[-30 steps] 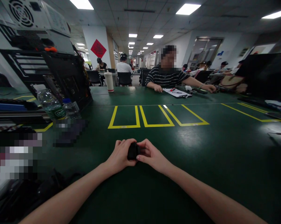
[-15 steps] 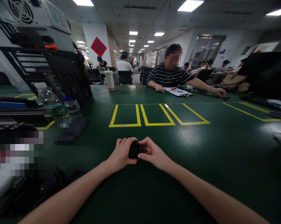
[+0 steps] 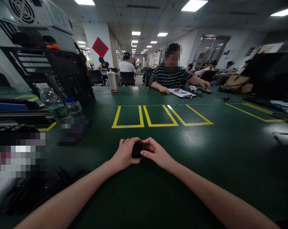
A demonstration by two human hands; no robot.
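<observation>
Between my two hands, over the near middle of the green table, is a small black boxy object [image 3: 136, 150] with rounded edges; its exact kind does not show. My left hand [image 3: 125, 154] wraps around its left side, thumb low and fingers over the top. From the other side my right hand [image 3: 157, 154] pinches its right edge between thumb and fingers. The palms hide parts of the object.
Beyond my hands, yellow tape [image 3: 127, 126] marks the green table [image 3: 144, 197]. At left stand water bottles [image 3: 54, 103] and an open computer case [image 3: 69, 76]. Across sits a person [image 3: 171, 76] by a clipboard [image 3: 182, 93]; a white tumbler [image 3: 112, 82] stands nearby.
Both my hands keep hold of the black object with hardly any shift. Across the table, the person's outstretched arm has drawn inward, leaving a small dark thing on the table.
</observation>
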